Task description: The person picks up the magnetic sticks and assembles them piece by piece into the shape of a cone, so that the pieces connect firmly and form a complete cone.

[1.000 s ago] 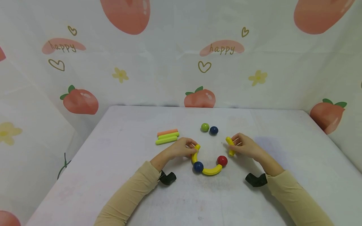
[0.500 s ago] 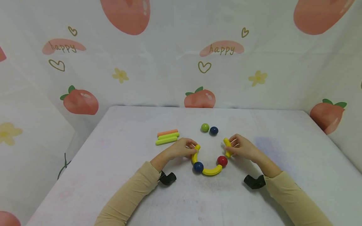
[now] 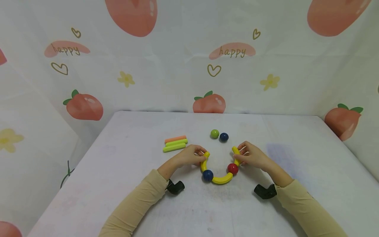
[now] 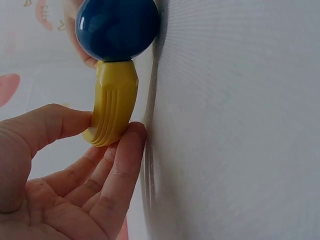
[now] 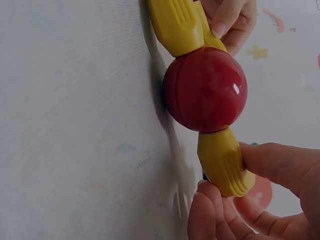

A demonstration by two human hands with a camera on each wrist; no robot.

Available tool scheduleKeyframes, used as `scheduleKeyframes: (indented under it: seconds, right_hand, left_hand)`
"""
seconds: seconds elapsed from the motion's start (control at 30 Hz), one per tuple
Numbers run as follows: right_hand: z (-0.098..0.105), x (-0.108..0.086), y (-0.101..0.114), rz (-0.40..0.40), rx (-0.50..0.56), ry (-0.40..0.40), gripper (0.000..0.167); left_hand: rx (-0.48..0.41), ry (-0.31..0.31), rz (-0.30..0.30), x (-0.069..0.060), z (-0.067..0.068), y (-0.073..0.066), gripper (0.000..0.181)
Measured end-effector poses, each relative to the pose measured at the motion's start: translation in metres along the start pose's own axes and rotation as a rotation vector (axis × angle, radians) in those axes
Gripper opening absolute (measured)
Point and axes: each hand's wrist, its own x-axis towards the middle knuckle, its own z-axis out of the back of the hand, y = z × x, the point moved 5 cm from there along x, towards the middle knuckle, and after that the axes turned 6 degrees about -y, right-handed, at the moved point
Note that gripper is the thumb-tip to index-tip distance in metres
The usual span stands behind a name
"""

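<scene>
My left hand point(image 3: 189, 154) pinches a yellow curved magnetic rod point(image 3: 203, 165) between thumb and fingers. Its near end touches a dark blue ball point(image 3: 208, 175), seen large in the left wrist view. From that ball a second yellow curved rod point(image 3: 222, 179) runs right to a red ball point(image 3: 233, 169). On the other side, my right hand point(image 3: 254, 155) pinches a third yellow curved rod point(image 3: 236, 150). In the right wrist view, this rod's end meets the red ball. Together the pieces form a U shape, open toward the far side.
Behind the U lie a green ball point(image 3: 214, 133) and another dark blue ball point(image 3: 224, 137). To the left are an orange straight stick point(image 3: 175, 139) and two yellow-green sticks point(image 3: 174, 147). The white table point(image 3: 133, 197) ends at a printed backdrop cloth point(image 3: 177, 65).
My right hand has moved left with its yellow curved rod, tilting it and bringing its lower end onto the red ball. The left hand keeps its hold and place.
</scene>
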Motion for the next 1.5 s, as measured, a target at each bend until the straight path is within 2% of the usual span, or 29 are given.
scheduleKeyframes:
  seconds: [0.43,0.67,0.97,1.13,1.33,1.5]
  right_hand:
    - [-0.001,-0.001,0.001,0.001,0.004,0.024,0.044]
    - [-0.005,-0.003,0.003,0.029,-0.015,0.073,0.05]
    - [-0.008,-0.005,0.005,0.039,-0.073,0.105,0.059]
    - [-0.009,-0.005,0.004,0.026,-0.143,0.118,0.069]
    - [-0.014,-0.007,0.009,0.084,-0.184,0.149,0.083]
    - [-0.02,-0.009,0.013,0.126,-0.216,0.137,0.088]
  left_hand:
    - [-0.003,-0.001,-0.005,0.0,0.0,0.001,0.032]
    - [0.006,0.004,0.0,0.001,0.0,0.002,0.032]
    - [0.023,-0.002,0.006,0.001,0.0,0.002,0.032]
    - [0.051,-0.002,0.013,0.001,0.0,0.001,0.031]
    - [0.049,0.005,0.004,0.001,-0.001,0.001,0.03]
    - [0.06,0.007,-0.005,0.002,-0.001,0.001,0.03]
